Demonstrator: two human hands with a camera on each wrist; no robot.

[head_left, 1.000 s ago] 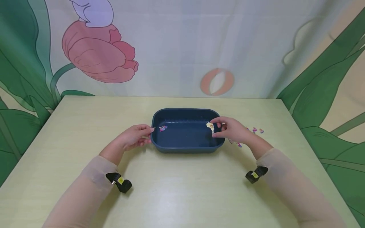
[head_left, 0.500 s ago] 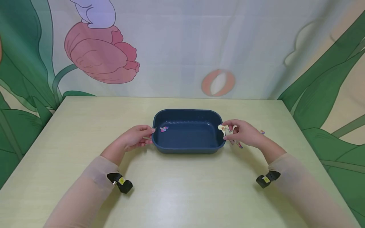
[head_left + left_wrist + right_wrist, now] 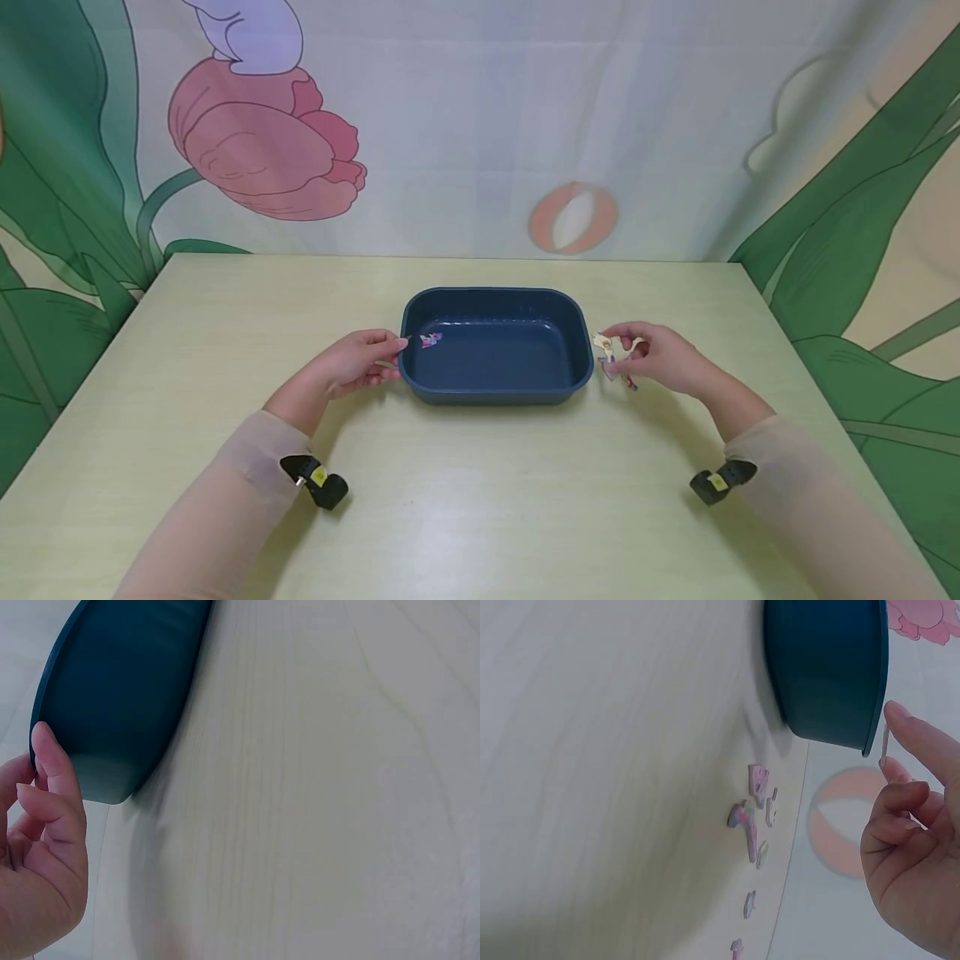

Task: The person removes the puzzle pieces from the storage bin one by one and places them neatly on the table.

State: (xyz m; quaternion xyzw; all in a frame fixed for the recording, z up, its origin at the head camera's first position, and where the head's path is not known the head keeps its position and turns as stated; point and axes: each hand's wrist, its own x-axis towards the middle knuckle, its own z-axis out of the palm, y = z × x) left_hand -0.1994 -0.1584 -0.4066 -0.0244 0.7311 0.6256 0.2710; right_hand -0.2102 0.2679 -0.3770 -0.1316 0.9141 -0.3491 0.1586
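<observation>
A dark blue, round-cornered basin [image 3: 495, 395] stands on the table. At its left end, my left hand [image 3: 352, 363] pinches the rim between thumb and fingers; the left wrist view shows the fingertips at the edge. A small colourful cut-out piece [image 3: 431, 340] lies inside the basin near that end. Just outside the right end, my right hand [image 3: 667, 360] holds a flat, pale cut-out piece [image 3: 603, 342] between thumb and fingertip. The right wrist view shows this held piece [image 3: 885, 744] edge-on, above the table beside the basin's rim.
Several small colourful cut-out pieces, among them a pink one [image 3: 758, 782] and a multicoloured one [image 3: 742, 816], lie on the table right of the basin. The pale wooden table [image 3: 450, 500] ends at a printed curtain [image 3: 450, 125] behind.
My right hand has moved right with the pale cut-out piece, from over the basin's right part to just outside its right end. The left hand stays at the rim.
</observation>
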